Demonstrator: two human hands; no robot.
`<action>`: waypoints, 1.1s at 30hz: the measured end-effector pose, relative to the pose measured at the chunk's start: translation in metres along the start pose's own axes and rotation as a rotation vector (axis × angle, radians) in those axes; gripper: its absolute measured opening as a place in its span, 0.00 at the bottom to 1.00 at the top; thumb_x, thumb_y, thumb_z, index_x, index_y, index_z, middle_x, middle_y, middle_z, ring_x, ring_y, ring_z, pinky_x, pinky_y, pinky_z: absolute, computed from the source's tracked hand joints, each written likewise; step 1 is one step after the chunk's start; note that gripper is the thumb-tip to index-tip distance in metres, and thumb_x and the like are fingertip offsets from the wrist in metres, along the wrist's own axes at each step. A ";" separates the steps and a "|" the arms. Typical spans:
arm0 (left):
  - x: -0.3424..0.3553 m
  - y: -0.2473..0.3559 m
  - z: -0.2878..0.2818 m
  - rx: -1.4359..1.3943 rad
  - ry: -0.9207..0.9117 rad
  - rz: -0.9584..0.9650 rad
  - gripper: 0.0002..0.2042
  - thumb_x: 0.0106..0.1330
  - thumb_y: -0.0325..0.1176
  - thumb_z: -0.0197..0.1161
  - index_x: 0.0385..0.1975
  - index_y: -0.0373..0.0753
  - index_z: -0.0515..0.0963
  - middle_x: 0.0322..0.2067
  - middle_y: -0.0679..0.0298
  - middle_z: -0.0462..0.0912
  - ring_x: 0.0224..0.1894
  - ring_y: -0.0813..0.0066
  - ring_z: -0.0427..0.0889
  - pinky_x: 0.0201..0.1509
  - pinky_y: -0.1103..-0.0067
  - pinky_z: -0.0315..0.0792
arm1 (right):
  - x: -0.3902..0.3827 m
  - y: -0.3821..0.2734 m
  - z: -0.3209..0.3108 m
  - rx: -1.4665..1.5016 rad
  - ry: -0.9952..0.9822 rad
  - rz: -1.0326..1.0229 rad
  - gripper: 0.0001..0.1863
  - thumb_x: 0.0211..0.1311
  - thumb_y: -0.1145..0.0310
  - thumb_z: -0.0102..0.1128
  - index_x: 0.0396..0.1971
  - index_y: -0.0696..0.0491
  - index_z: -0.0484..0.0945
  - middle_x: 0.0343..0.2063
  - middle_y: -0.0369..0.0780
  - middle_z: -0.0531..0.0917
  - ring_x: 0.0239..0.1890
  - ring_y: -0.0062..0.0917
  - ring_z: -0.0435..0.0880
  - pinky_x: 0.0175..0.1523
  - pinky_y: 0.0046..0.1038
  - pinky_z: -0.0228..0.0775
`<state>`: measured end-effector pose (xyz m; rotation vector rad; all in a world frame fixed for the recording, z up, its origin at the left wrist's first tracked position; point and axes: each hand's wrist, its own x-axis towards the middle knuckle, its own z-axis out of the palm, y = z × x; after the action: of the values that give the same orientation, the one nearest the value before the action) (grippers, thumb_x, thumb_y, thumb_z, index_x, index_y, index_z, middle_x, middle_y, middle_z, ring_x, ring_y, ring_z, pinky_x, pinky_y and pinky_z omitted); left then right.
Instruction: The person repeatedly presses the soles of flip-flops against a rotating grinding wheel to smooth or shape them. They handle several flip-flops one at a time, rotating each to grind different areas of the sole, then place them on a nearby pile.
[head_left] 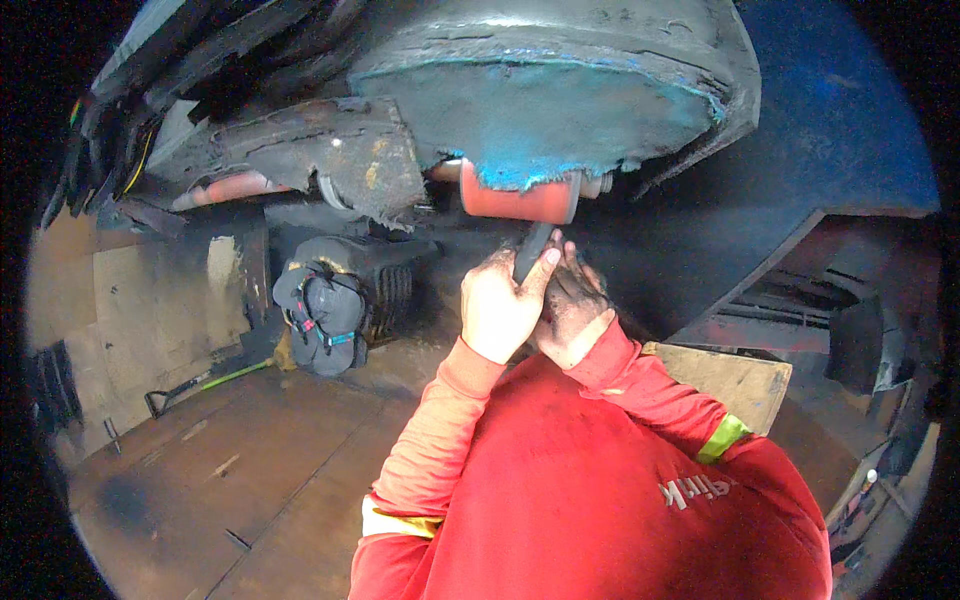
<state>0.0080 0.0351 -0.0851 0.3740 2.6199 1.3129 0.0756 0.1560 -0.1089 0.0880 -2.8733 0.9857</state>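
Note:
A short dark grey flat bar (533, 250) stands tilted between my hands, its upper end just under a red roller (520, 203). My left hand (502, 308) grips the bar, thumb laid along it. My right hand (578, 305), blackened with grime, is wrapped close against the bar's other side; some of its fingers are hidden. Above the roller hangs a curved grey surface (560, 38) with a worn, frayed blue patch (540, 115). The blue fringe drapes over the roller's top. I cannot make out whether the bar touches the roller.
Left of the roller hangs a ragged grey sheet (370, 165) beside another red roller (235, 188). A dark backpack (325, 310) rests against the back wall, near a green-handled tool (235, 375). A wooden board (730, 380) stands right of my arm. Dark blue metal panels (850, 100) close off the right.

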 end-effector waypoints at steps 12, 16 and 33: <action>0.007 0.008 -0.004 0.009 0.004 0.004 0.18 0.66 0.45 0.65 0.41 0.34 0.81 0.31 0.47 0.84 0.34 0.49 0.85 0.36 0.67 0.77 | 0.002 0.006 0.017 0.061 0.013 -0.117 0.37 0.57 0.61 0.60 0.65 0.61 0.63 0.64 0.61 0.65 0.68 0.54 0.64 0.70 0.50 0.56; -0.008 0.010 -0.002 -0.179 0.099 0.047 0.17 0.65 0.41 0.65 0.44 0.33 0.80 0.35 0.45 0.84 0.39 0.47 0.85 0.41 0.67 0.78 | 0.001 0.012 0.019 -0.150 0.134 -0.159 0.32 0.59 0.61 0.56 0.62 0.62 0.68 0.64 0.59 0.67 0.68 0.53 0.65 0.69 0.50 0.56; -0.109 -0.023 -0.116 -0.846 0.135 -0.112 0.12 0.67 0.28 0.63 0.49 0.33 0.80 0.42 0.61 0.84 0.46 0.76 0.79 0.54 0.79 0.71 | -0.011 -0.027 -0.061 0.223 -0.187 -0.365 0.26 0.60 0.55 0.63 0.55 0.53 0.76 0.32 0.46 0.82 0.35 0.43 0.82 0.42 0.41 0.74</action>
<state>0.0761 -0.0993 -0.0295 -0.0025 1.8691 2.2635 0.0933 0.1727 -0.0458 0.7289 -2.7411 1.2653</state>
